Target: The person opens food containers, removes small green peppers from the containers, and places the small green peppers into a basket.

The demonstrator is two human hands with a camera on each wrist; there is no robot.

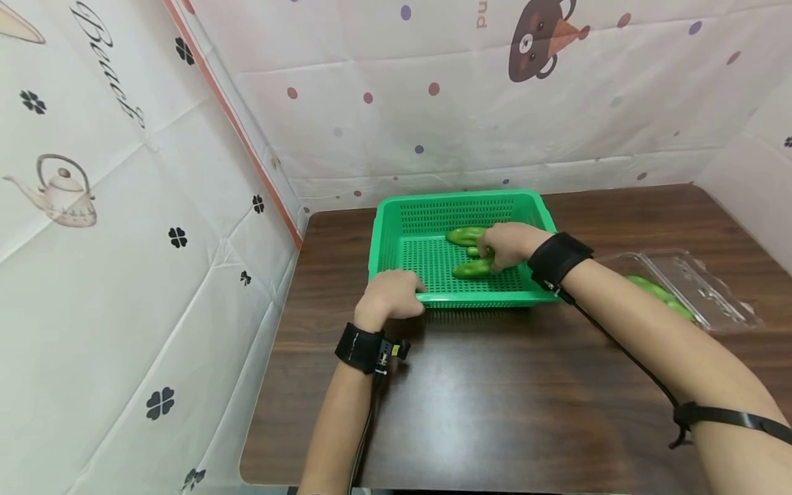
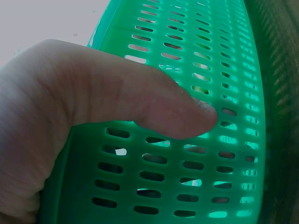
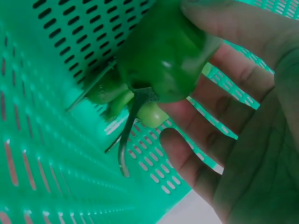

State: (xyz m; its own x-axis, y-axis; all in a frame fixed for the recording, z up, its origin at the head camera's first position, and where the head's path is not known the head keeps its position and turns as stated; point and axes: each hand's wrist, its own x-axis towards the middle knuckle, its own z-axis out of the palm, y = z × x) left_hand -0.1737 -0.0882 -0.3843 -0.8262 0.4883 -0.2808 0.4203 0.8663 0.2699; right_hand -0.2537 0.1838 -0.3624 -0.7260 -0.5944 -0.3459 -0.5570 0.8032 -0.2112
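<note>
A green slotted basket (image 1: 460, 199) stands on a brown table (image 1: 495, 399). My left hand (image 1: 396, 294) grips its near rim at the left corner; in the left wrist view the thumb (image 2: 145, 102) presses the basket's outer wall (image 2: 196, 172). My right hand (image 1: 502, 249) reaches inside the basket and holds a green pepper (image 1: 472, 268) low over the floor. The right wrist view shows this pepper (image 3: 163, 51), stem down, between thumb and fingers (image 3: 210, 135). Another pepper (image 1: 465, 236) lies further back in the basket.
A clear plastic clamshell box (image 1: 693, 278) lies open to the right of the basket, with green peppers (image 1: 658, 294) in it, partly hidden by my right forearm. Patterned cloth walls (image 1: 155, 206) close in the table at the left and back.
</note>
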